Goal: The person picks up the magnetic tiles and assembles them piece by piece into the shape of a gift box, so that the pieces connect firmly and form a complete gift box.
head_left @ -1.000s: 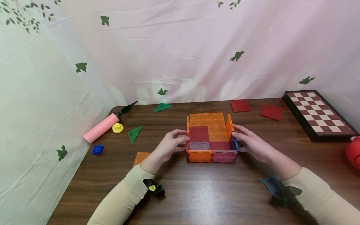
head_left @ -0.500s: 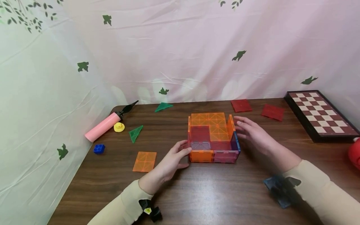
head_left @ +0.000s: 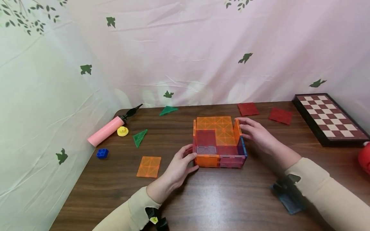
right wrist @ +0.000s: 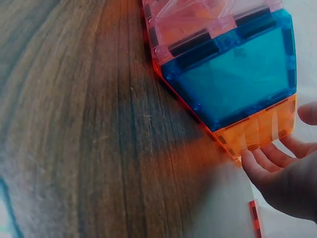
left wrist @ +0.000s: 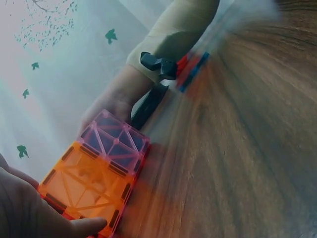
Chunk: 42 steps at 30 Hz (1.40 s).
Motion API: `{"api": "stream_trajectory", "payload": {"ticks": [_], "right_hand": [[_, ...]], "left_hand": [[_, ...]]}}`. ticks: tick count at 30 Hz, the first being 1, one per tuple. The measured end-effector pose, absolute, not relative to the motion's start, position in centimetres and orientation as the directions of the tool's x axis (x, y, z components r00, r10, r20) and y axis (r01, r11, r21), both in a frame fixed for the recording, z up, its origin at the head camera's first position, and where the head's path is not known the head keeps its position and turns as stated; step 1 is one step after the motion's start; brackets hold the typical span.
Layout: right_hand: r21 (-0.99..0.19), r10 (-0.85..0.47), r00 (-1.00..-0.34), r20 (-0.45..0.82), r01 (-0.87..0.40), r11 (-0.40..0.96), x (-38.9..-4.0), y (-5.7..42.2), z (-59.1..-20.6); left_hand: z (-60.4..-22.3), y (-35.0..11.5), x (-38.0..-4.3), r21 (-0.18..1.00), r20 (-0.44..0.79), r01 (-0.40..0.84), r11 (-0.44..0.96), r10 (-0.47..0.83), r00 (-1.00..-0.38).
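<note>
A low box of translucent magnetic tiles [head_left: 218, 160] stands on the table, with orange and pink tiles in front, a blue tile [right wrist: 237, 74] on the right and an orange and red floor. Its back shows no upright wall. My left hand [head_left: 180, 166] touches the front left corner, thumb low against the front orange tile [left wrist: 86, 183] in the left wrist view. At the right side, my right hand [head_left: 258, 134] rests its fingertips against the upright orange tile [head_left: 237, 131] behind the blue one. The left side tiles are partly hidden by my left fingers.
A loose orange tile [head_left: 148, 166] and two green triangles [head_left: 140, 138] lie left; two red tiles [head_left: 248, 109] lie behind. A blue tile [head_left: 290, 203] is under my right wrist. A pink pump [head_left: 106, 131], rubber duck [head_left: 122, 131], blue brick [head_left: 102, 153] and chessboard [head_left: 330, 117] stand around.
My left hand has slid toward the front left corner, uncovering the loose orange tile. The right hand drew off the right wall, then came back to touch its orange tile.
</note>
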State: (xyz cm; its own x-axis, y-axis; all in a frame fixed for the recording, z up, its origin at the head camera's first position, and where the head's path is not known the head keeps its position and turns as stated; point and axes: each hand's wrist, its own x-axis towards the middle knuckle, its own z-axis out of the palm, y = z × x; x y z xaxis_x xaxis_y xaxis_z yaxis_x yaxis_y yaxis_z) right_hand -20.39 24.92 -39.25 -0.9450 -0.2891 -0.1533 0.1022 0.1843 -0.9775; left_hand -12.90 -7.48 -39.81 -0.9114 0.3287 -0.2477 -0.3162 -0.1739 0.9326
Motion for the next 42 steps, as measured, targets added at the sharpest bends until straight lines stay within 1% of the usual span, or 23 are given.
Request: {"api": "stream_trajectory", "payload": {"ticks": [8,14,19,26,30,34,36,38,40,42], "right_hand": [[-0.978,-0.301,-0.943,-0.143,0.088,0.190,-19.5,25.8,-38.9],[-0.976,-0.318,-0.937,-0.146,0.084,0.199,-18.6,26.8,-39.1],[-0.977,-0.374,-0.913,-0.164,0.096,0.193,-17.4,27.2,-39.0],[-0.977,-0.454,-0.870,-0.194,0.131,0.166,-15.2,26.9,-38.7],[-0.974,-0.512,-0.832,-0.214,0.142,0.175,-14.1,26.5,-38.4],[-0.971,-0.580,-0.781,-0.232,0.156,0.179,-13.8,26.3,-38.1],[-0.968,-0.588,-0.770,-0.247,0.170,0.183,-14.0,26.4,-37.9],[-0.964,-0.557,-0.789,-0.258,0.171,0.204,-14.3,26.6,-37.8],[-0.960,-0.490,-0.834,-0.255,0.158,0.231,-14.8,26.8,-37.7],[-0.952,-0.393,-0.886,-0.248,0.147,0.270,-15.3,27.1,-37.7]], "left_hand": [[-39.7,-7.9,-14.0,0.932,-0.266,-0.314,-0.180,0.248,-0.932],[-40.1,-8.5,-15.8,0.940,-0.234,-0.257,-0.226,0.124,-0.964],[-40.2,-8.8,-17.8,0.946,-0.212,-0.213,-0.244,0.033,-0.977],[-40.6,-9.0,-20.9,0.963,-0.173,-0.164,-0.214,-0.025,-0.985],[-40.6,-9.0,-22.3,0.963,-0.188,-0.185,-0.197,0.002,-0.982],[-40.7,-9.2,-23.4,0.956,-0.234,-0.247,-0.156,0.101,-0.967],[-40.7,-9.4,-23.6,0.952,-0.252,-0.273,-0.141,0.152,-0.956],[-40.7,-9.5,-23.4,0.948,-0.262,-0.290,-0.130,0.194,-0.945],[-40.7,-9.4,-22.9,0.947,-0.262,-0.295,-0.128,0.225,-0.939],[-40.7,-9.3,-21.9,0.946,-0.259,-0.296,-0.130,0.246,-0.934]]}}
